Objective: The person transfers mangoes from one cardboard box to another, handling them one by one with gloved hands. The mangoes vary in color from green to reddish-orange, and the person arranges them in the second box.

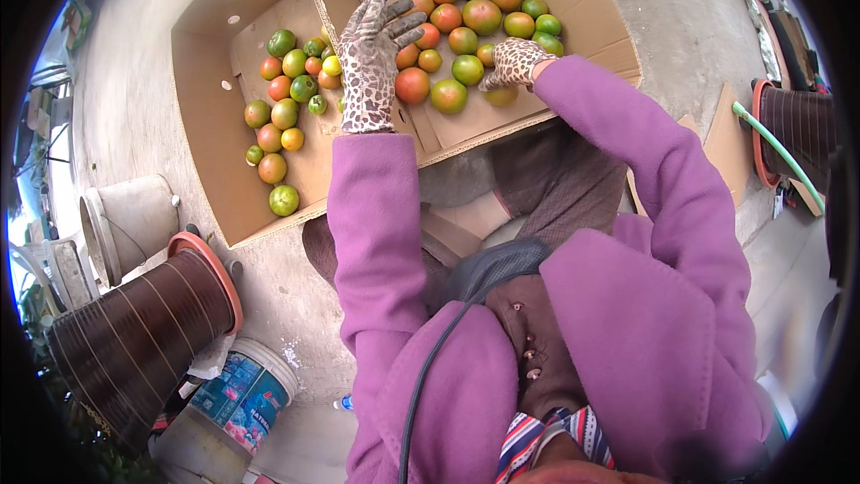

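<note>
Two open cardboard boxes stand side by side in front of me. The left box (222, 202) holds loose green, orange and yellowish tomatoes (285, 113). In the right box (578, 0) lie more tomatoes (481, 17), ranging from green to reddish orange. My left hand (369, 64), in a leopard-print glove with dirty fingers, is held above the wall between the boxes, fingers spread and holding nothing. My right hand (517, 64), gloved alike, reaches down into the right box beside a greenish-orange tomato (500, 96). Its fingers are partly hidden, so I cannot tell whether they grip one.
On the left, a brown ribbed pot (141, 329) with an orange rim lies between a whitish bucket (131, 225) and a blue printed bucket (242, 393). At right are another brown pot (799, 128), a green hose (779, 154) and flat cardboard (729, 141) on the concrete floor.
</note>
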Demonstrator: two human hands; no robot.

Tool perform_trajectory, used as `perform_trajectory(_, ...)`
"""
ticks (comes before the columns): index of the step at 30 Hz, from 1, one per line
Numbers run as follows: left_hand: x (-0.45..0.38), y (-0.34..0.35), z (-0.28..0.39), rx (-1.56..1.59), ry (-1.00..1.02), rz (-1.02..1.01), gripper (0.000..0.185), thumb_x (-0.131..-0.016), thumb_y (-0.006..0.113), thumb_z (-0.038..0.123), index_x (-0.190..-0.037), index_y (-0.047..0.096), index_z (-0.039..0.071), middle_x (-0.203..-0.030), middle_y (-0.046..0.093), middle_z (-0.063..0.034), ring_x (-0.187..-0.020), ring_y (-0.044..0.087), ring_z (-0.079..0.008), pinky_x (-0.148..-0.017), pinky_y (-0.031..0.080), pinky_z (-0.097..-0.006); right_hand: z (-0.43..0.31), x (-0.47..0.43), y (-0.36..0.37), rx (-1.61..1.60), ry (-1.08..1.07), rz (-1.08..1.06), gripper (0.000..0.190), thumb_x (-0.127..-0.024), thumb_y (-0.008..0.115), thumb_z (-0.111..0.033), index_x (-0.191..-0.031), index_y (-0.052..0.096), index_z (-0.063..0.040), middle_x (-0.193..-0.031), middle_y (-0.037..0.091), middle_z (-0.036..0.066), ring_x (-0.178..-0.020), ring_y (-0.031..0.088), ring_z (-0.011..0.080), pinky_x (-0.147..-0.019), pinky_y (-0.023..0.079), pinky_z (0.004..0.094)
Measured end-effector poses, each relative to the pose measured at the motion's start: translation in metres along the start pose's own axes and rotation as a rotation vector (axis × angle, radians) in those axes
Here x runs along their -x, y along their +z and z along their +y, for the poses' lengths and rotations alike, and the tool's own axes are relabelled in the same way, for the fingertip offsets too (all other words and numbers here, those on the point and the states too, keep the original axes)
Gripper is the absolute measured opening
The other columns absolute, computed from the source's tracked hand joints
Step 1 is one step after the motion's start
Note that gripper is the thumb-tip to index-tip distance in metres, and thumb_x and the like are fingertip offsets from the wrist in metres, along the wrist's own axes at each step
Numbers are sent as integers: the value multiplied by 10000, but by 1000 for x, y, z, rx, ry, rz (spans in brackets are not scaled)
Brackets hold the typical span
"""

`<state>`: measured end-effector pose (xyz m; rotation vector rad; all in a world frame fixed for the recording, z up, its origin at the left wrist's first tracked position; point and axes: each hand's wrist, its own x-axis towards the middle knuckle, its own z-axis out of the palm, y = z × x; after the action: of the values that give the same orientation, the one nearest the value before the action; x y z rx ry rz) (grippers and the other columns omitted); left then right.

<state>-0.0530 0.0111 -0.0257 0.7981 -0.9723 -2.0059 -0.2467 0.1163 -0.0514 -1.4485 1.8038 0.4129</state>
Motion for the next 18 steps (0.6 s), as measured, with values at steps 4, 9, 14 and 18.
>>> perform_trajectory(4, 7, -2, 5, 180, 120, 2, 558, -986, 439, 403, -1349, 407, -19, -1342, 417, -322, -1204, 447, -498, -1009, 396, -566, -3, 5, 2, -201, 7, -38, 474, -729, 775, -263, -1082, 608, 5, -911, 668, 205, -688, 688, 268, -590, 559, 384)
perform_trajectory(9, 38, -44, 48, 281, 263, 152, 534, -979, 439, 410, -1301, 479, -15, -1378, 393, -310, -1296, 364, -467, -1094, 288, -581, 12, 8, -12, -322, -45, 103, 258, -821, 687, -209, -992, 647, -19, -791, 668, 173, -591, 673, 235, -526, 545, 345)
perform_trajectory(14, 65, -129, 71, -486, -42, 456, 343, -892, 643, 130, -1174, 568, -51, -1040, 669, -141, -882, 677, -242, -736, 563, -301, -9, 3, -40, -302, -247, 488, 255, -873, 643, -281, -986, 658, -53, -814, 666, 127, -612, 638, 197, -612, 530, 337)
perform_trajectory(18, 62, -133, 28, -1426, -628, 91, 414, -768, 760, 227, -1074, 635, -21, -798, 665, -94, -658, 611, -138, -603, 510, -271, -49, -13, -76, -384, -549, 858, 174, -897, 562, -249, -922, 647, -98, -800, 657, 121, -664, 636, 258, -601, 500, 397)
